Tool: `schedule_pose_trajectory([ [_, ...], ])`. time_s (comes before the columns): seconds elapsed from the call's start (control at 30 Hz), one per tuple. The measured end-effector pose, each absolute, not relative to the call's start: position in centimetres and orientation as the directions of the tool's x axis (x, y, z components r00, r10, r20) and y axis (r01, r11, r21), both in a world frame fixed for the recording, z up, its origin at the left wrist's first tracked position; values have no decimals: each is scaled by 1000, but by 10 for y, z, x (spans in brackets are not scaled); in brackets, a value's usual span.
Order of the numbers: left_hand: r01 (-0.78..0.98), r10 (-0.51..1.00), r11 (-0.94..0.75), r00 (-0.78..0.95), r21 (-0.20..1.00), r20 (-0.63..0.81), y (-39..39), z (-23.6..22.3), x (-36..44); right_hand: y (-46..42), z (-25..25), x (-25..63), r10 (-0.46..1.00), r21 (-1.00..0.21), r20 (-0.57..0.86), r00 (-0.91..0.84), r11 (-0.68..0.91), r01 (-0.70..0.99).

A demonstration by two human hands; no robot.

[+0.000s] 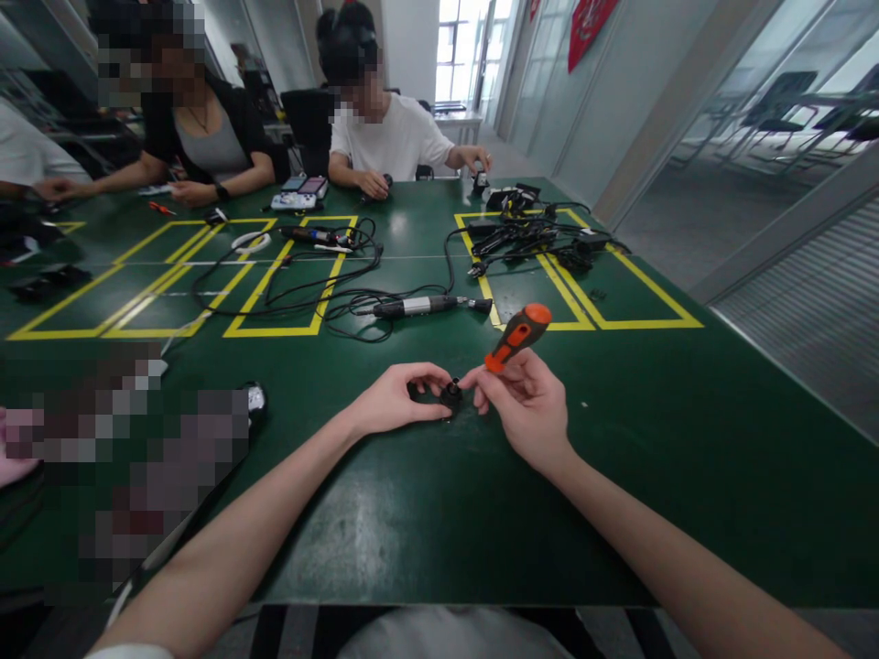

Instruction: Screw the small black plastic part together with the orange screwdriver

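Observation:
A small black cylindrical part [450,395] stands on the green table, and my left hand [405,395] grips it from the left between thumb and fingers. My right hand [526,407] is closed around a screwdriver with an orange and black handle [520,337]. The handle tilts up and to the right out of the grip; its shaft is hidden by my fingers. My right index fingertip points at the top of the black part, touching it or very close. What detail lies inside the part is too small to make out.
A grey and black electric screwdriver [426,306] with a coiled cable lies beyond my hands. Tangled black cables [522,240] are at the far right, and another cabled tool [312,235] lies far left. Yellow tape [645,324] marks the green table [652,458]. Two co-workers sit opposite.

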State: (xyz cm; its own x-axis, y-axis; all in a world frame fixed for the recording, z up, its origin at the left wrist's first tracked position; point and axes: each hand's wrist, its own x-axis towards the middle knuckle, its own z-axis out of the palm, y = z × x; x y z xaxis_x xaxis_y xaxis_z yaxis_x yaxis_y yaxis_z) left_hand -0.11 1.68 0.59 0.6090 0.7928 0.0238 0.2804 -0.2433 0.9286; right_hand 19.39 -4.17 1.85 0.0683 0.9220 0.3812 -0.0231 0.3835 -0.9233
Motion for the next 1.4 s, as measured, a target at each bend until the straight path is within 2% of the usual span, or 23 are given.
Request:
schedule_pose_trajectory([
  [0.13, 294, 791, -246, 611, 924, 16, 17, 6, -1, -40, 21, 195, 913, -919, 393, 108, 393, 20],
  [0.3, 295, 789, -259, 614, 920, 25, 16, 7, -2, -40, 23, 196, 903, -906, 422, 79, 418, 61],
  [0.93, 291, 790, -252, 612, 923, 23, 16, 9, -1, -41, 18, 195, 920, -918, 392, 5, 392, -68],
  [1.2, 265, 786, -254, 617, 930, 39, 17, 8, -1, -41, 22, 195, 914, -914, 405, 9, 405, -36],
  [1.4, 271, 785, -259, 619, 927, 39, 17, 7, -2, -40, 20, 194, 916, -913, 397, -61, 387, -129],
])
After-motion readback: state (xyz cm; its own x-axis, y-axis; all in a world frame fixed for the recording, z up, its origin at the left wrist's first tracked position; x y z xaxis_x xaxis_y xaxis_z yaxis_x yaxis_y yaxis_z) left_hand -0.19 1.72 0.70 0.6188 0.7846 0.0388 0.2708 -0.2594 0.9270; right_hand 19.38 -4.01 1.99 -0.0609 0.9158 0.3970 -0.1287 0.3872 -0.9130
